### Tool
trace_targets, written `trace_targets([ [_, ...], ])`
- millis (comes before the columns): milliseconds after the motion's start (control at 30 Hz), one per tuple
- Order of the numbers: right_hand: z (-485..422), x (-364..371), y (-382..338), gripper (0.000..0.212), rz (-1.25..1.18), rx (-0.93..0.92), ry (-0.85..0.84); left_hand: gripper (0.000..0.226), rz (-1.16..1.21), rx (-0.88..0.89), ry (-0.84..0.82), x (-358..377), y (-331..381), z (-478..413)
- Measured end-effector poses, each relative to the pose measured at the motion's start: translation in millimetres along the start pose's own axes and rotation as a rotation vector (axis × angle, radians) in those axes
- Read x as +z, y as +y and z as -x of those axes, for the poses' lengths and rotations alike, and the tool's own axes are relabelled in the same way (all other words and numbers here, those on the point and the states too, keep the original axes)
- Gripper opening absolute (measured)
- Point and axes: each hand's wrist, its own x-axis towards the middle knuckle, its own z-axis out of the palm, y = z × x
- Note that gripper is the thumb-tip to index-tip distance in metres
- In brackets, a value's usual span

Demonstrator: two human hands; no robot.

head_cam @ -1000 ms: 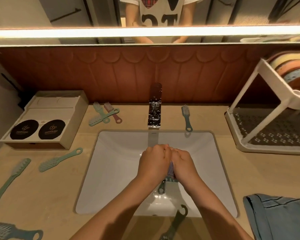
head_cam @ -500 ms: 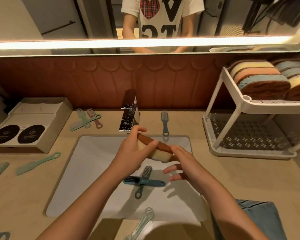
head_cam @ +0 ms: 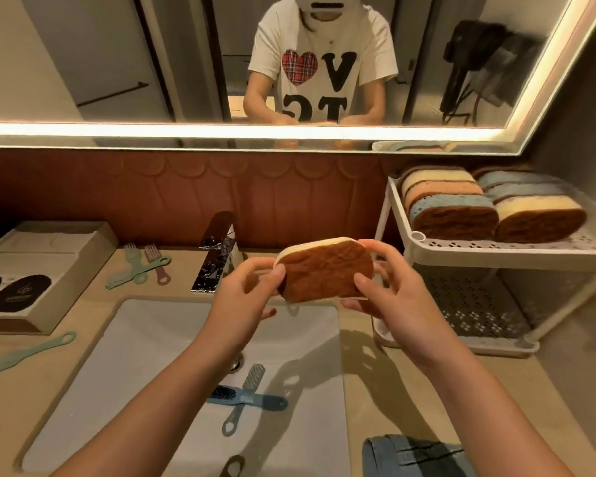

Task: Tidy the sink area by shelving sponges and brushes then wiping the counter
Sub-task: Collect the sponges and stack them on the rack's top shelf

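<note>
Both hands on the sponge (head_cam: 327, 271): left hand (head_cam: 245, 297) pinching its left edge, right hand (head_cam: 393, 297) gripping the right edge, brown face toward us. It's up in the air over the sink (head_cam: 145, 356). Below the grip, two brushes (head_cam: 246, 399) lie crossed in that sink. Right of the grip stands the rack (head_cam: 479, 253), more sponges (head_cam: 451, 215) on its top shelf.

We hold a sponge (head_cam: 327, 270) over the sink (head_cam: 145, 356), brown side facing us. Our left hand (head_cam: 241, 301) pinches its left edge and our right hand (head_cam: 393, 297) grips its right. Two brushes (head_cam: 252, 400) lie crossed in the sink. More sponges (head_cam: 455, 208) sit on the rack (head_cam: 496, 251) at right.
</note>
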Motion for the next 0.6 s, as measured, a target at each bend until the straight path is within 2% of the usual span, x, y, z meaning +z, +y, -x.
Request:
trace_targets([
  [100, 0, -19, -17, 0.041, 0.079, -0.131, 0.022, 0.013, -0.052, 0.139, 0.028, 12, 21, -10],
  [267, -2, -57, -43, 0.044, 0.189, -0.237, 0.088, 0.02, -0.195, 0.378, -0.031, 52, 55, -29],
  [400, -8, -88, -46, 0.046, 0.349, -0.233, 0.223, 0.02, -0.246, 0.451, -0.077, 79, 71, -44],
  [600, -14, -133, -43, 0.039, 0.483, -0.167, 0.43, 0.036, -0.345, 0.512, -0.169, 129, 87, -60],
])
